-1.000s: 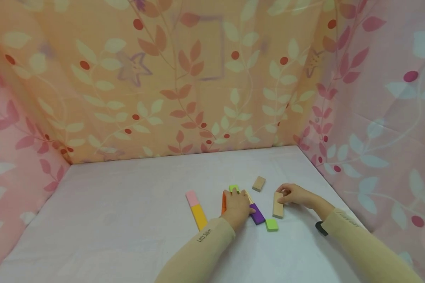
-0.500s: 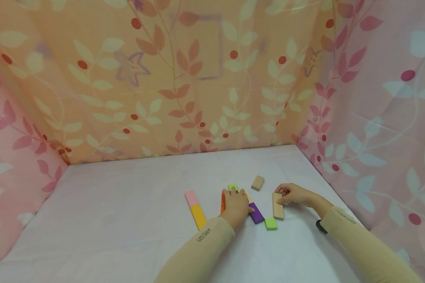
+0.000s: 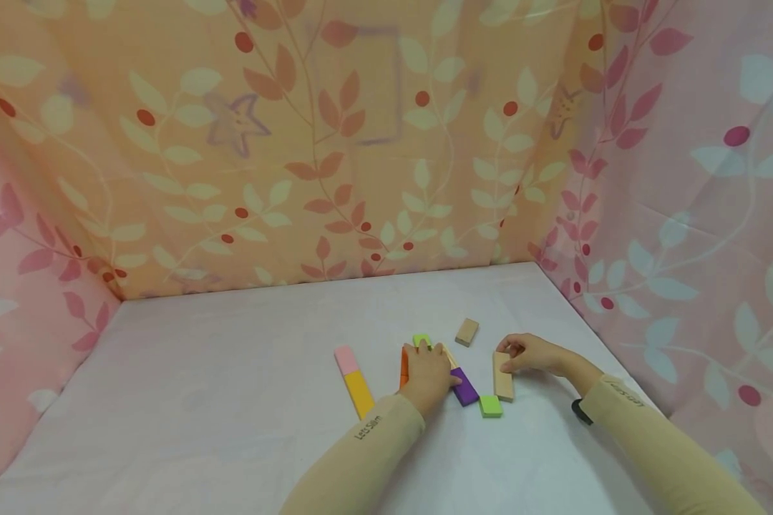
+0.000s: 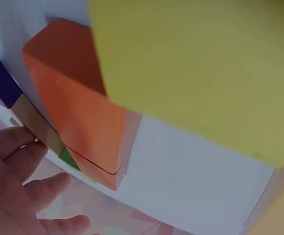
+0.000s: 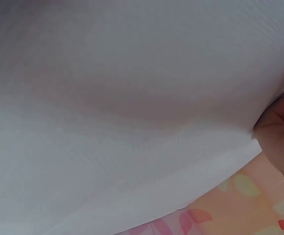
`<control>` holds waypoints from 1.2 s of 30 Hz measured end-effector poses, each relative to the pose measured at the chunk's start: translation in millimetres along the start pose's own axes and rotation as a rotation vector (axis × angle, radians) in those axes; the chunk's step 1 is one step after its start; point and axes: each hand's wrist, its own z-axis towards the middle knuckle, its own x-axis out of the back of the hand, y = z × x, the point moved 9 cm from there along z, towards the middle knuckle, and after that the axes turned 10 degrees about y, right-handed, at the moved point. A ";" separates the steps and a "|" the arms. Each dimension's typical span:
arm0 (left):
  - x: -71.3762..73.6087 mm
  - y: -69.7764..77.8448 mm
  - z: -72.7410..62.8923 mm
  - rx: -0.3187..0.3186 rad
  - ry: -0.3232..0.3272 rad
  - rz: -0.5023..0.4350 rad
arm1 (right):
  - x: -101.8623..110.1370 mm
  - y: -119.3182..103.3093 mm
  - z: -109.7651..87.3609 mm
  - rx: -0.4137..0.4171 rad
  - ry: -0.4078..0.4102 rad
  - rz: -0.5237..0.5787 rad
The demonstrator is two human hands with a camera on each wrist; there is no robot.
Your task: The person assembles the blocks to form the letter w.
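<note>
My right hand (image 3: 533,354) pinches the upper end of a plain wooden block (image 3: 502,385) at the right. Its lower end lies against or very near a lime-green block (image 3: 491,407). A purple block (image 3: 465,387) adjoins that green one on the left. My left hand (image 3: 428,373) rests beside the row with fingers spread. In the left wrist view, its fingers (image 4: 28,155) touch a wooden block (image 4: 36,122) between purple and green pieces, beside orange blocks (image 4: 83,115). The right wrist view shows part of the right hand (image 5: 281,132) but no block.
A pink block (image 3: 346,359) and a yellow block (image 3: 359,393) lie end to end left of the left hand. Another wooden block (image 3: 467,332) sits farther back, and a second green block (image 3: 421,340) beyond the left fingertips. Patterned curtains (image 3: 264,179) border the white table (image 3: 219,379).
The right hand's wooden block has slid slightly nearer to me, so its lower end is closer to the green block. The left hand stays in place, and the head view has shifted a little.
</note>
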 end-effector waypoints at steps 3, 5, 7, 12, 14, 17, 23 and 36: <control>-2.0 0.0 1.2 0.002 0.004 -0.005 | 0.1 2.3 1.3 -0.005 0.003 -0.006; -2.4 0.4 1.6 0.000 0.009 -0.007 | 0.4 1.4 1.1 0.007 0.003 -0.007; -1.6 0.5 1.5 -0.001 0.016 -0.006 | 1.0 -0.4 0.5 0.021 0.003 0.002; -0.7 1.4 0.1 -0.010 0.010 -0.002 | 1.4 0.0 0.9 0.013 -0.007 0.006; -0.8 1.5 -0.2 -0.013 0.006 -0.006 | 1.7 1.6 2.0 -0.015 -0.014 0.005; -0.4 1.2 -0.3 -0.012 0.006 -0.010 | 3.4 2.9 4.1 -0.065 -0.025 -0.002; 0.2 0.4 0.1 -0.007 -0.007 0.000 | 14.5 1.6 20.0 -0.124 0.038 -0.060; 3.5 2.6 -0.8 -0.026 -0.002 0.019 | 11.8 -31.3 65.0 0.004 -0.022 -0.248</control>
